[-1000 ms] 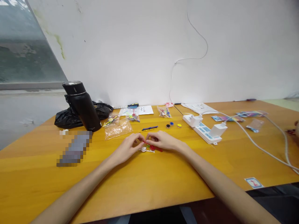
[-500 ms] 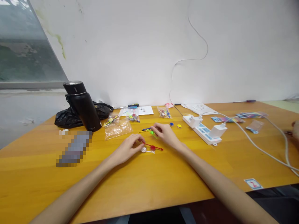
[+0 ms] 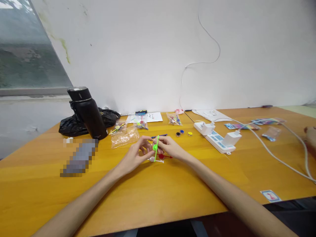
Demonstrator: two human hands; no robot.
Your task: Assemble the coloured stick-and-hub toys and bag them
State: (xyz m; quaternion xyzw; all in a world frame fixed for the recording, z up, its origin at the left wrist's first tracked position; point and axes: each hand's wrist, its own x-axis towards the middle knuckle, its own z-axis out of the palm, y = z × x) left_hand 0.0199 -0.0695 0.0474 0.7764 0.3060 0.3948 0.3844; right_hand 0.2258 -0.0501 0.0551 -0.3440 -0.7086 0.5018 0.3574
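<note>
My left hand (image 3: 138, 152) and my right hand (image 3: 168, 146) meet over the table, fingers closed on a bright green plastic pointer (image 3: 156, 149) with a round hub. It is held upright, its long thin shaft pointing down. Just beneath my hands, a red arrow-tipped pointer (image 3: 161, 156) and a white pointer (image 3: 160, 161) lie on the wood, partly covered by fingers. Behind my fingers a blue pointer (image 3: 159, 136) shows. Small round black (image 3: 178, 134), blue (image 3: 182, 131) and yellow (image 3: 190, 133) pieces rest beyond my right hand.
To the left stand a black bottle (image 3: 90, 113), a black plastic bag (image 3: 71, 126) and a blurred-out flat object (image 3: 80, 156). Clear bags (image 3: 125, 136) lie behind my hands. A white power strip (image 3: 217, 142) with cables is on the right; another person's hand (image 3: 310, 135) is at the right edge.
My right hand has brought the green pointer down and left to my left hand, turning it upright. My left hand has left the red pointer. The black round piece has come into view.
</note>
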